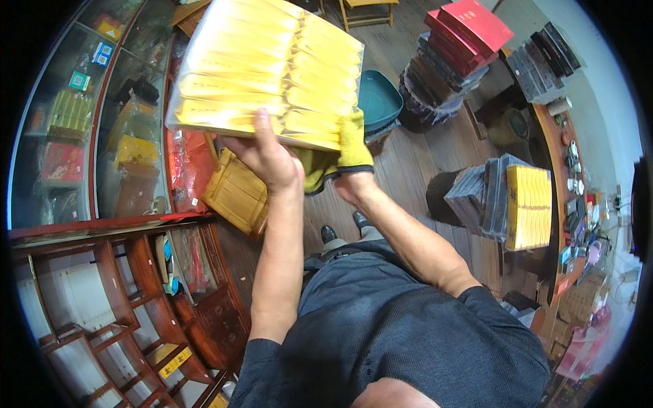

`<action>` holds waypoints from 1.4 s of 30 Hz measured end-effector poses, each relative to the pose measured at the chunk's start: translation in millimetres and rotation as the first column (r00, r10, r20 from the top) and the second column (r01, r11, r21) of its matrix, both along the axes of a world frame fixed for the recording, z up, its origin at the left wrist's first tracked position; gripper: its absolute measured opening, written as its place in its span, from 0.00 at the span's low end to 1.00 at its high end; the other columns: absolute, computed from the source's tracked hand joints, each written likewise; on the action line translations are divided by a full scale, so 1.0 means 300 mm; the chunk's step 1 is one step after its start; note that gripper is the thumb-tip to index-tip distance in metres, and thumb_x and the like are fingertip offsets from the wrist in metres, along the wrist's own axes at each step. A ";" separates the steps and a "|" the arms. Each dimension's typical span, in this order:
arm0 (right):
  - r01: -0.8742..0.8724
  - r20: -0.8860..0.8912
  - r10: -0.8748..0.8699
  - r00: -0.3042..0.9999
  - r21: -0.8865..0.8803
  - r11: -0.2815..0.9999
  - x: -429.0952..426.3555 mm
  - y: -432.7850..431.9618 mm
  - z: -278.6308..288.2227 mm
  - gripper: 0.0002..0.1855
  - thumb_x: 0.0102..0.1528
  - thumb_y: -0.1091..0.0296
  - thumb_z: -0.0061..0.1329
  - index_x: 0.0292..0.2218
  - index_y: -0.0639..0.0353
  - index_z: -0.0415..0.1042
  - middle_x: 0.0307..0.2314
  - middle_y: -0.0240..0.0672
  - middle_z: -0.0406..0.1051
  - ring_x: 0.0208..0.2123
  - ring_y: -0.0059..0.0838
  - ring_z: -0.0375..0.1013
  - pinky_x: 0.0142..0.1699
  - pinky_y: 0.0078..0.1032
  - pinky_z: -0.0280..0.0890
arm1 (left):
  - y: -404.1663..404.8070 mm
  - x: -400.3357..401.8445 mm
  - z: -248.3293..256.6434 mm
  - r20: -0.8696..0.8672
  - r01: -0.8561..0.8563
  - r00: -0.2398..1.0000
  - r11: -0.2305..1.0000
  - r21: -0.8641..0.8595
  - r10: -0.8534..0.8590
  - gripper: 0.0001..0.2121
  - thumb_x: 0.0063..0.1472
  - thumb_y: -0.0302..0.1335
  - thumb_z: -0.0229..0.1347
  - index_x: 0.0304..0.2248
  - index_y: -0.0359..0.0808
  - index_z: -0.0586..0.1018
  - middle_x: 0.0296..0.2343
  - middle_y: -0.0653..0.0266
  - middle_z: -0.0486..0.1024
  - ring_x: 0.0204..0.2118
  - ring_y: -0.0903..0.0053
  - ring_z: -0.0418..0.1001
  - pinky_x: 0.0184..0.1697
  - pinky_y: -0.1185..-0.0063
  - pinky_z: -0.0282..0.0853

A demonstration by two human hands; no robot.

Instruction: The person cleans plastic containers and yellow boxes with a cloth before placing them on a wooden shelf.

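A clear-lidded box packed with two columns of yellow wrapped packets (265, 66) is raised up in front of me. My left hand (273, 160) is bare and grips its near edge, thumb on the front and fingers underneath. At the box's lower right corner is my right hand (355, 183), its fingers hidden by a yellow cloth with dark trim (355, 143). That cloth is pressed against the box's side, and more of it hangs below the box. Light glares off the lid at the upper left.
Behind the box is a wooden chair (240, 188). A teal plastic tub (380, 99) stands at the right of the box. Red boxes (467, 30) top one stack, and another yellow-packet box (529, 206) leans on clear cases. Glass cabinets (132, 127) and wooden shelving (117, 306) line the left.
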State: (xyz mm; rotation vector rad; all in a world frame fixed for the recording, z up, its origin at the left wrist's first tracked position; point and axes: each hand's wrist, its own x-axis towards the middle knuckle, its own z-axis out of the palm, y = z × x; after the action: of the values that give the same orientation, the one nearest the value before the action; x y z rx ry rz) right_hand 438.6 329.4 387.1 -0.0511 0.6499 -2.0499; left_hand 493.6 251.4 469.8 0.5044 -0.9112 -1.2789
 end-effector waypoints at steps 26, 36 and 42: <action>0.232 -0.922 0.383 0.049 0.383 0.894 -0.289 0.102 -0.029 0.26 0.60 0.71 0.34 0.57 0.70 0.51 0.51 0.56 0.59 0.54 0.43 0.61 0.57 0.31 0.55 | -0.038 0.445 -0.200 0.108 0.591 0.704 0.663 0.459 -0.702 0.27 0.57 0.32 0.55 0.53 0.28 0.63 0.46 0.56 0.71 0.47 0.69 0.71 0.52 0.72 0.67; 0.160 -0.600 0.275 -0.751 0.239 0.958 -0.265 0.018 0.197 0.28 0.61 0.51 0.39 0.56 0.57 0.57 0.54 0.40 0.61 0.58 0.35 0.56 0.62 0.34 0.50 | 0.025 0.290 -0.059 0.010 0.488 0.831 0.738 0.466 -0.556 0.19 0.64 0.28 0.49 0.52 0.30 0.65 0.43 0.61 0.71 0.44 0.77 0.71 0.48 0.78 0.67; -0.260 -0.964 0.253 -0.083 0.266 0.928 -0.023 0.089 0.052 0.30 0.56 0.68 0.44 0.59 0.56 0.56 0.60 0.42 0.50 0.63 0.37 0.46 0.67 0.32 0.39 | 0.008 0.328 -0.119 0.280 0.310 0.873 0.898 0.311 -0.399 0.16 0.62 0.23 0.51 0.49 0.30 0.66 0.42 0.64 0.71 0.44 0.80 0.70 0.48 0.80 0.66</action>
State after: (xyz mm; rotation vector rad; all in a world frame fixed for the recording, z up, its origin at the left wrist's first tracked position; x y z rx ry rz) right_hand 431.7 356.0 402.7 -1.7643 1.3643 -1.2350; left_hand 592.1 253.8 434.1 0.8056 -1.1704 -1.6973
